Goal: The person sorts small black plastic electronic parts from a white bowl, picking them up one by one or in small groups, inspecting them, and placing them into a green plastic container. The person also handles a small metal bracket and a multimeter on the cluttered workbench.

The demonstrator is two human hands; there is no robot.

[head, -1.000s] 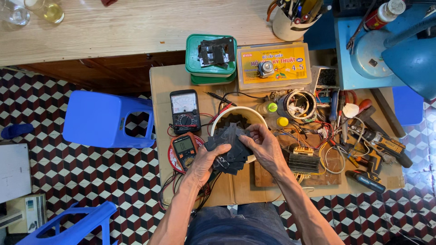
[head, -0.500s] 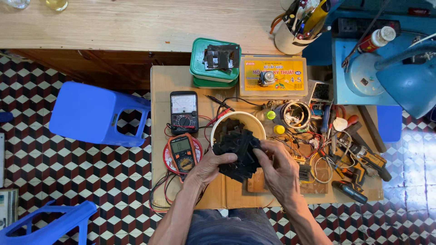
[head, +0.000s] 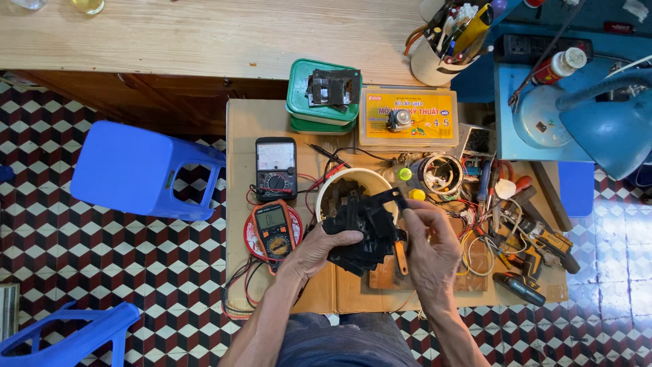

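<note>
Cluttered workbench [head: 285,115], both hands, left hand [head: 319,250] and right hand [head: 429,250], clutching jagged black plastic housing [head: 360,228].

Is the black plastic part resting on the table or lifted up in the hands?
Lifted. The left hand and right hand grip the black plastic part from either side, above the white bowl.

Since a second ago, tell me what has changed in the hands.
Both hands, left and right, still grip the black plastic part over the white bowl; it has been turned slightly between them. Both multimeters and the blue stool stayed put.
</note>
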